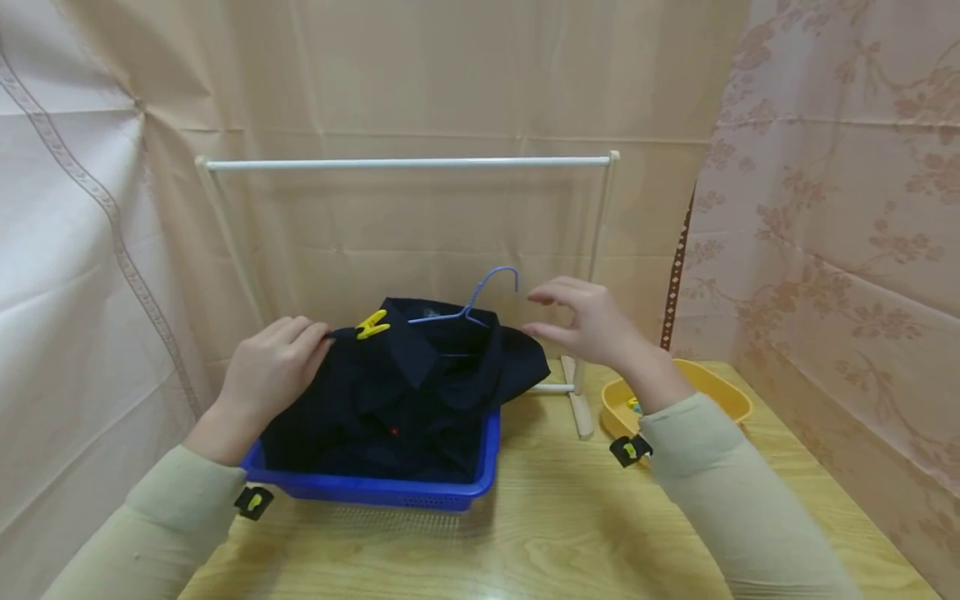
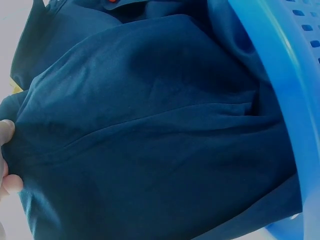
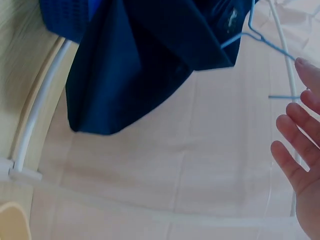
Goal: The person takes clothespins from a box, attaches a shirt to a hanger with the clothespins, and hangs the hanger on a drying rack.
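A black shirt lies bunched in and over a blue basket, its collar toward the back. A blue hanger sits in the collar with its hook standing up. One yellow clip is on the shirt's left shoulder. My left hand pinches the shirt's edge left of the clip; its fingertips show at the left edge of the left wrist view. Just right of the hook, my right hand holds nothing, thumb and fingers apart; in the right wrist view the right hand has its fingers spread.
Behind the basket stands a rack with a white top bar and a wooden foot. A yellow tray with small colourful items is on the table at the right, partly behind my right forearm. Curtains hang at the back and both sides.
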`<state>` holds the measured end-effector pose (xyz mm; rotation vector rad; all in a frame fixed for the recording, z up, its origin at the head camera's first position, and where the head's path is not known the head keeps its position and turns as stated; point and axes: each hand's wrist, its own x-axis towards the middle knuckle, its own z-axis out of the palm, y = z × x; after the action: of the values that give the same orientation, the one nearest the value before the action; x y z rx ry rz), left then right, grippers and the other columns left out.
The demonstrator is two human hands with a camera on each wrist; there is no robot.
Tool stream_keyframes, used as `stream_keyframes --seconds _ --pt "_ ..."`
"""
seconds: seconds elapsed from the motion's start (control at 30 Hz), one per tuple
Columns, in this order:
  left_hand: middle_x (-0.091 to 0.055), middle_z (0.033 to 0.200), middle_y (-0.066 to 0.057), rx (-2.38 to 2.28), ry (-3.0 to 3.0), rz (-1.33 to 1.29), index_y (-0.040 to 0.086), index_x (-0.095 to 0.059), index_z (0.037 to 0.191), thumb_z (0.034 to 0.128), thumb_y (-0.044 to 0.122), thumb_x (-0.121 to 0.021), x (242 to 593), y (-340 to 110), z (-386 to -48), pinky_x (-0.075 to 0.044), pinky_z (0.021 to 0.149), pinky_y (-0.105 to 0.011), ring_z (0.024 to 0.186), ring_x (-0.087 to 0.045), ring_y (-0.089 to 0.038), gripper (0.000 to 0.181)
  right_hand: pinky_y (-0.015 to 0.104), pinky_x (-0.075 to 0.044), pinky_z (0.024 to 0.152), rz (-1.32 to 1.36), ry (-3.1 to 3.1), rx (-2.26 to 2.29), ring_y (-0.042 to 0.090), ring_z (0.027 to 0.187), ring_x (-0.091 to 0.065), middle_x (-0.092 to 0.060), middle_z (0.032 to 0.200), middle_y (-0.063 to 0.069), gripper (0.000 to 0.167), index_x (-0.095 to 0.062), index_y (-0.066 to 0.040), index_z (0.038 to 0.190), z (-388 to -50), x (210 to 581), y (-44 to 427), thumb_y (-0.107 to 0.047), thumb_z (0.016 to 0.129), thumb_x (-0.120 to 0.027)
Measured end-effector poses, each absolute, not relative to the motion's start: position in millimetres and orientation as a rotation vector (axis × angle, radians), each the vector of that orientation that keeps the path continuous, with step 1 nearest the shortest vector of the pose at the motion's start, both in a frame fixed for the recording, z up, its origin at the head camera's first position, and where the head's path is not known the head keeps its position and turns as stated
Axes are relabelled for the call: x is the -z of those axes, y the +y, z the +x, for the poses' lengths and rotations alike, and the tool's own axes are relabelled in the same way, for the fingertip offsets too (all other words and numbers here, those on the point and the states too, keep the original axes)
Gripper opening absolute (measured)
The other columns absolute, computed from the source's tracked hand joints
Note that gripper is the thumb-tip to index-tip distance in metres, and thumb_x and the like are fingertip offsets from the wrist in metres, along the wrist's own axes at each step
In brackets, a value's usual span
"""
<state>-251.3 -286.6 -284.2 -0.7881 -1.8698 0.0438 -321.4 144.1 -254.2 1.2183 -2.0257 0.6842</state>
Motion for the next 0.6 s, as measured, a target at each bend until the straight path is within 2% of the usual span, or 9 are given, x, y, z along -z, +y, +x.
stream_keyframes --seconds 0.23,0.37,0.6 --pt "-0.065 0.084 -0.017 -0.035 -1.868 -0.790 -0.006 -0.069 0.096 0.0835 0.003 -0.076 284 -286 -250 -0.056 0.055 -0.050 0.068 -0.062 -0.036 0.017 0.040 -0.059 0.080 1.112 -2.149 -0.685 0.025 0.105 -0.066 -0.071 0.116 0.008 0.043 -0.071 -0.006 0.119 -322 256 169 -0.019 0.082 -0.087" --pt "-0.065 0.084 -0.018 -0.031 -1.867 -0.787 -0.007 -0.069 0.096 0.0840 0.003 -0.075 284 -286 -250 -0.056 0.055 -0.051 0.068 -0.062 -0.036 0.017 0.046 -0.056 0.088 1.056 -2.184 -0.683 0.027 0.104 -0.066 -0.071 0.115 0.011 0.043 -0.071 -0.004 0.120 -324 257 183 -0.018 0.083 -0.087" --pt "-0.065 0.084 -0.017 -0.024 -1.861 -0.792 -0.007 -0.068 0.096 0.0841 0.003 -0.075 284 -285 -250 -0.056 0.055 -0.051 0.068 -0.062 -0.037 0.016 0.050 -0.054 0.091 0.933 -2.289 -0.736 0.029 0.107 -0.064 -0.070 0.120 0.011 0.045 -0.069 -0.005 0.124 -326 261 203 -0.018 0.084 -0.086"
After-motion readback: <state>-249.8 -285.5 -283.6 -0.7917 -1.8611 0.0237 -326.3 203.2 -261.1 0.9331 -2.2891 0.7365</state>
